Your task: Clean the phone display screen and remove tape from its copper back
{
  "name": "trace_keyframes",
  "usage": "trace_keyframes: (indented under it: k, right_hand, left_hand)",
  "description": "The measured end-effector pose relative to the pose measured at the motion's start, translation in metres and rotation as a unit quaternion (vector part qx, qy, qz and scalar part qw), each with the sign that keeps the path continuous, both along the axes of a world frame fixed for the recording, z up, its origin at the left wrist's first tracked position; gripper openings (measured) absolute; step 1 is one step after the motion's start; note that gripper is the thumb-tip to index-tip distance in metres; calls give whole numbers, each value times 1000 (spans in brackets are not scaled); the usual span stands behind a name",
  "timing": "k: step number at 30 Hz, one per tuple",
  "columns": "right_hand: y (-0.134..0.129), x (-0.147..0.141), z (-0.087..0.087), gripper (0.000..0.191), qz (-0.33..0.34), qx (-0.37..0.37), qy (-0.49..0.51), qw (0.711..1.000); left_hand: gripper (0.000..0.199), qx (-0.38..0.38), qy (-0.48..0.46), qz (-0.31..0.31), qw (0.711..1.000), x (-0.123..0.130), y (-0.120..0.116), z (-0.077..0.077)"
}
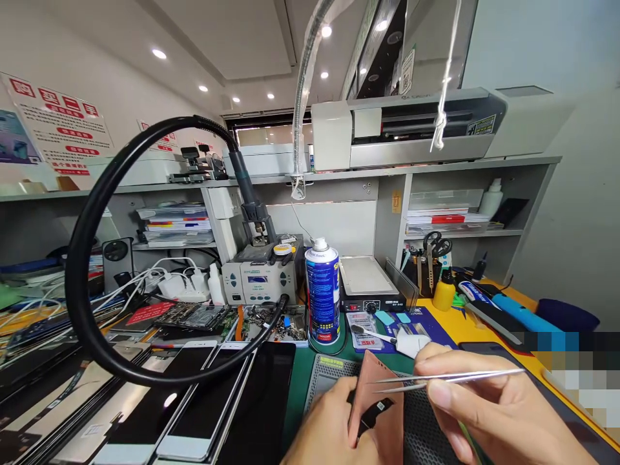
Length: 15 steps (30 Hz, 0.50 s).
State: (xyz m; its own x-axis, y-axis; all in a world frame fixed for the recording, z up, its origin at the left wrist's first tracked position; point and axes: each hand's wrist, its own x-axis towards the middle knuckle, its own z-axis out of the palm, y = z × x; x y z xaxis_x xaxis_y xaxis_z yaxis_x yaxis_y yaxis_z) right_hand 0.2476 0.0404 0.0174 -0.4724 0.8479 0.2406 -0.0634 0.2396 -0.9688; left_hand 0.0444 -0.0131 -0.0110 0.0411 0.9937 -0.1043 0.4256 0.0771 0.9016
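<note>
The left hand was closed on the copper-coloured sheet, which stood tilted between its thumb and fingers, in front of the right hand. On this sheet there was a black strip with a small white label, close to the left fingers.

The right hand had its thumb and fingers clamped on the metal tweezers. The two tips of the tweezers were apart and pointed over the sheet; whether they touched it, I could not tell.

Below both grips lay a grey perforated mat. Just beyond the sheet was a brush with white handle, and farther behind the left hand stood a blue spray can. To the left of the left hand, dark screen panels lay side by side.
</note>
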Motion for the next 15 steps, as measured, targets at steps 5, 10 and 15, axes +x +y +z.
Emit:
trace_keyframes:
  k: [5,10,15]
  right_hand:
    - [-1,-7,6,20,29,-104,63,992]
    - [-2,-9,10,15,26,-117,91,989]
    - [1,-5,5,16,51,-112,86,989]
  left_hand:
    - [48,6,237,-1,971,0,-4,17]
    - [38,20,367,-9,930,0,-6,12]
    - [26,82,241,29,967,-6,-9,19]
